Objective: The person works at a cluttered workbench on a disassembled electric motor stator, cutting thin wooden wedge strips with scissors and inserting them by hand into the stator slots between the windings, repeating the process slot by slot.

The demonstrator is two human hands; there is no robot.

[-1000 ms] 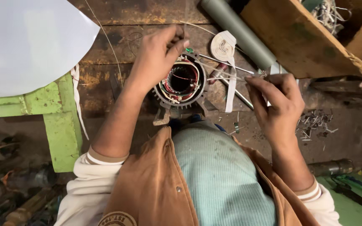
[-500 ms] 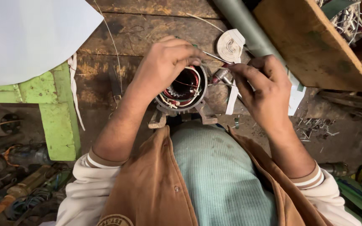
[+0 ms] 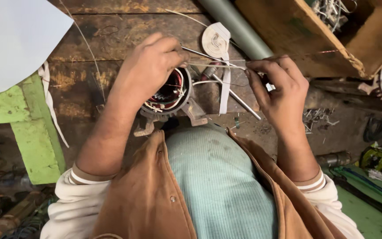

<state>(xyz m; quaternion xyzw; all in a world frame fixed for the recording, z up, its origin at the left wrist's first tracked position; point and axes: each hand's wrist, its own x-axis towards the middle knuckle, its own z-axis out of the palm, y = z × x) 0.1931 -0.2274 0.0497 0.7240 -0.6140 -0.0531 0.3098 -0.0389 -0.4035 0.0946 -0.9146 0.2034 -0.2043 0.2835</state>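
The right hand has drawn away from the stator on the wooden desk — its grip pinches a thin wire taut, while the left hand stays on the stator, pinching the wire's near end.

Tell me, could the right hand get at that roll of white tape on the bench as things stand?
Probably yes. The roll of white tape lies in the open on the wooden bench, just beyond the right hand. Nothing covers it, but that hand's fingers are pinching a thin wire.
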